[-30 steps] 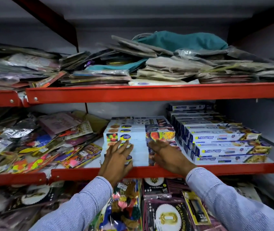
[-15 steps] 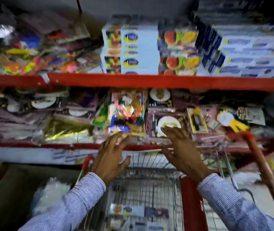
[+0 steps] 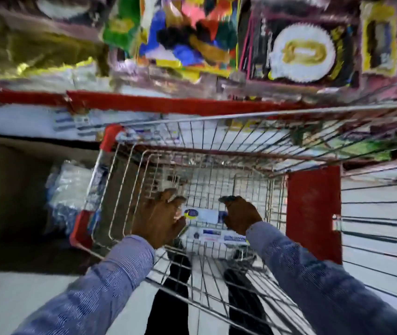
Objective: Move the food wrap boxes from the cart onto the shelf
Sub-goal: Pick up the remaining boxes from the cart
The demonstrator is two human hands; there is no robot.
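Left hand (image 3: 160, 215) and right hand (image 3: 241, 213) inside cart (image 3: 192, 122) — at ends of food wrap box (image 3: 205, 215); grip unclear — blurred.

Heavy motion blur is seen across the whole frame, worst above the hands, where packets on the red shelf edge (image 3: 144, 105) are smeared into colour streaks. Even, flat indoor light is given from overhead; no hard shadows are cast. Wide-angle distortion is shown at the edges: cart (image 3: 216, 122) wires are bowed right of the right hand (image 3: 241, 215). Left of the left hand (image 3: 160, 217), a dim, murky patch is left w/ no detail. Box print betw. the hands is unreadable.
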